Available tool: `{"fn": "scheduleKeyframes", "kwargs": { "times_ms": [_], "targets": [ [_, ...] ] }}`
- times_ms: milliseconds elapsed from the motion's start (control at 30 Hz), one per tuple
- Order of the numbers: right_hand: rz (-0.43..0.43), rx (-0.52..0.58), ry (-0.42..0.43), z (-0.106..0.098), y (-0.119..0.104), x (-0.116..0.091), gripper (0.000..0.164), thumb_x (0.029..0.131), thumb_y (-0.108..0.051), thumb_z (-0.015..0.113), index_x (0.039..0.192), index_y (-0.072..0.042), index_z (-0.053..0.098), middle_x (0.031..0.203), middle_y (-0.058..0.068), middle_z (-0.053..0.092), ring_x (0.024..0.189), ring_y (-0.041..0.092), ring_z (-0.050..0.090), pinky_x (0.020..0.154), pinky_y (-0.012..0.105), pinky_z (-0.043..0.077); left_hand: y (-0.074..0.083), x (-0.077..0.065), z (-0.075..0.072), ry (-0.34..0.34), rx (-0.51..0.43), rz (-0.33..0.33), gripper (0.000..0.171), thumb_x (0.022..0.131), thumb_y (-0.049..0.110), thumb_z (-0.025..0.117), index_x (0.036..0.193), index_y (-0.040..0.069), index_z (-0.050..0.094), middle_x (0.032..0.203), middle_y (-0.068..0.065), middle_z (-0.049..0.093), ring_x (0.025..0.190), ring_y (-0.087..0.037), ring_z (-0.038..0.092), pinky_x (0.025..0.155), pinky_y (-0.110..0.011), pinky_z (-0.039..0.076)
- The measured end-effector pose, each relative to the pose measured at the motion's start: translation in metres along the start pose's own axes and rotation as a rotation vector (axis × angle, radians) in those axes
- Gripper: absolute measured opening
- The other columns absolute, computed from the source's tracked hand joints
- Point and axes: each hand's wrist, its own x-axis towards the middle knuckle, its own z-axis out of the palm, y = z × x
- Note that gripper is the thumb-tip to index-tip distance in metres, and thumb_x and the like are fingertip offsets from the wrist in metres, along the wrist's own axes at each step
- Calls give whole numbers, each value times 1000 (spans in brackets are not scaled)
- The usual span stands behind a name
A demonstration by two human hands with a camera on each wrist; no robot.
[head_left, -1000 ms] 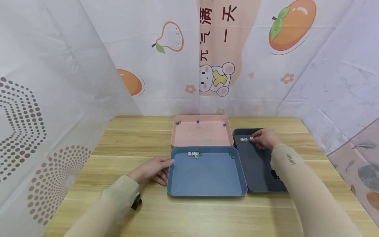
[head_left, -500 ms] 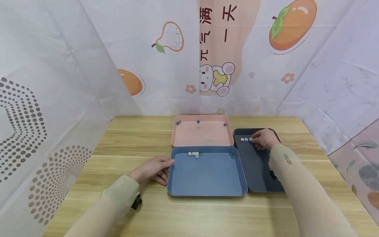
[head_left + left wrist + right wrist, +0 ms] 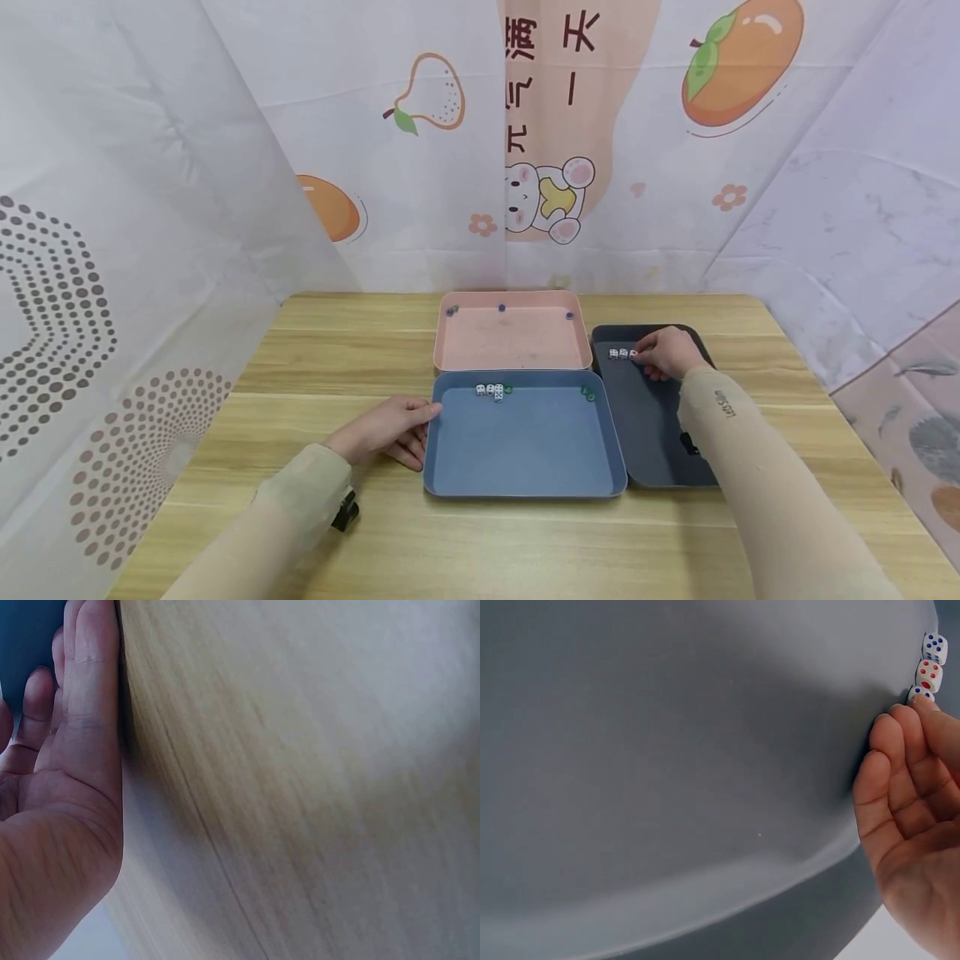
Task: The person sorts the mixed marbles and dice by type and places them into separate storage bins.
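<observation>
In the head view my left hand [image 3: 390, 429] grips the left side of the blue tray [image 3: 525, 450], thumb over the rim and fingers along the outer wall. The left wrist view shows its fingers [image 3: 86, 690] against the blue wall. My right hand [image 3: 671, 352] reaches into the dark grey tray [image 3: 648, 442] and pinches a white die [image 3: 921, 693], partly covered by the fingertips. That die sits at the end of a row, right beside a die with red pips [image 3: 929, 675]. Beyond it is a die with blue pips [image 3: 934, 647].
Inside the blue tray are white dice [image 3: 490, 390] near the back wall and small green pieces [image 3: 588, 394] at the back right. A pink tray [image 3: 513, 342] behind holds several small dark pieces. Wooden tabletop [image 3: 480, 550] surrounds the trays; a printed curtain [image 3: 420, 200] hangs behind.
My right hand has slid slightly left with the die, narrowing the gap to the other two dice in the dark grey tray. The left hand has stayed at the blue tray's side.
</observation>
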Motion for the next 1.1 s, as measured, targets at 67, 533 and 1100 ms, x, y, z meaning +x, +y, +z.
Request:
{"fn": "scheduleKeyframes", "kwargs": {
  "times_ms": [67,533,1100],
  "targets": [
    [0,2,-1,0,1,1,21,88,-8,62,104,6,65,66,9,63,55,20,60,51,32,51,1,0,0,-1,3,1,49,95,44,49,92,-4,54,77,-17,61,64,-29,65,62,-48,55],
    [-4,22,-20,-1,1,-2,22,88,-7,62,106,6,63,67,10,63,57,20,60,52,33,52,0,1,-1,-6,6,1,49,94,45,49,91,-4,54,77,-17,61,64,-29,65,62,-49,55],
    [19,19,-44,-2,-1,-5,26,88,-8,62,109,5,61,67,11,62,57,21,61,53,34,52,0,1,0,1,9,2,49,94,46,50,90,-3,55,77,-17,60,64,-29,65,62,-48,55]
  ]
}}
